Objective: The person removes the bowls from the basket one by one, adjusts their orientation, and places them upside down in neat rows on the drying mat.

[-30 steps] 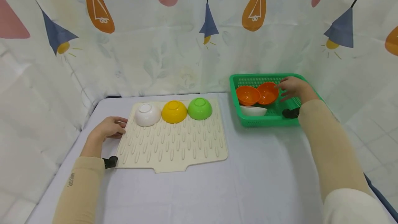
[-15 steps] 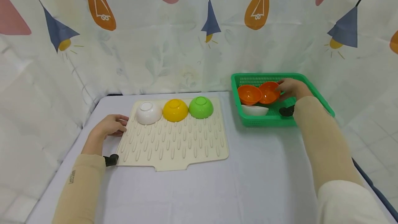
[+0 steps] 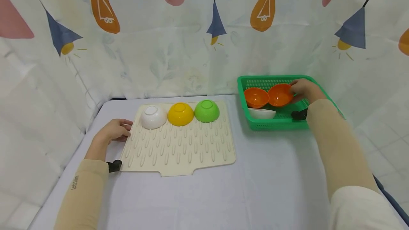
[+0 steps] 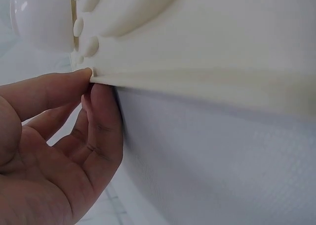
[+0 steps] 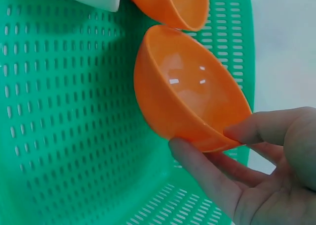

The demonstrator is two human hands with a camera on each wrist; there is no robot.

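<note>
In the green basket (image 3: 274, 125) an orange bowl (image 5: 190, 86) sits tilted, its rim pinched between the thumb and fingers of my right hand (image 3: 305, 89). A second orange bowl (image 3: 255, 97) lies to its left, and a white bowl (image 3: 261, 113) is in front of them. My left hand (image 4: 64, 131) pinches the left edge of a cream drying mat (image 3: 179, 148) between thumb and fingers. Along the mat's back stand a white bowl (image 3: 153, 117), a yellow bowl (image 3: 180, 114) and a green bowl (image 3: 207, 111), all upside down.
A white cloth covers the table (image 3: 211, 198). Behind it hangs a patterned curtain (image 3: 179, 52), close to the backs of the mat and basket. The basket stands at the table's right rear, right of the mat.
My right hand has come onto the right-hand orange bowl and taken hold of its rim. That bowl has shifted slightly to the right. The left hand stays at the mat's edge.
</note>
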